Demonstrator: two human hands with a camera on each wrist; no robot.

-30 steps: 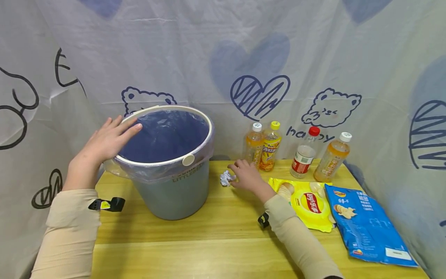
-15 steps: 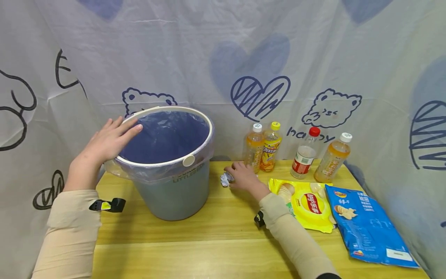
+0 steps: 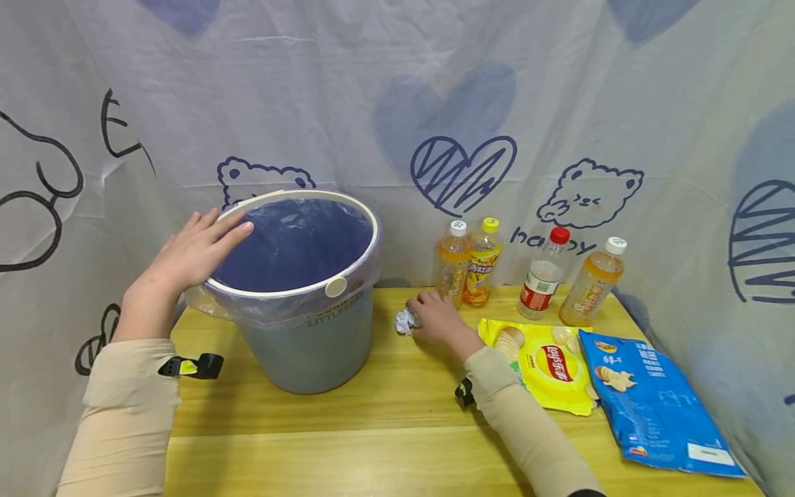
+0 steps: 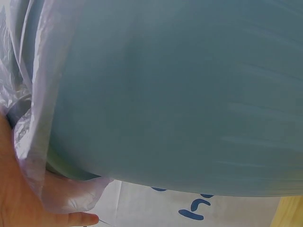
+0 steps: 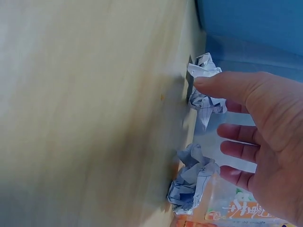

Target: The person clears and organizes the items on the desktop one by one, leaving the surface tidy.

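Observation:
My left hand (image 3: 191, 254) rests on the near-left rim of a grey-blue trash bin (image 3: 310, 355), fingers fairly straight over the liner bag (image 4: 61, 194). On the table to the right of the bin, my right hand (image 3: 437, 319) pinches a crumpled paper ball (image 5: 207, 105) between thumb and index finger. A second crumpled paper ball (image 5: 189, 182) lies by the little finger in the right wrist view. The other fingers of that hand are loosely curved. In the head view, white paper (image 3: 406, 322) shows at my fingertips, and the hand hides the rest.
Just behind the right hand stand an orange-labelled bottle (image 3: 455, 262) and a yellow-capped bottle (image 3: 482, 266). Farther right are a red-capped bottle (image 3: 540, 279) and a white-capped bottle (image 3: 593, 286). A yellow chip bag (image 3: 537, 366) and a blue chip bag (image 3: 661, 407) lie at the right.
My right hand has lowered beside the paper, its fingers closing in on it, and the paper has shifted slightly. The left hand has stayed on the bin rim.

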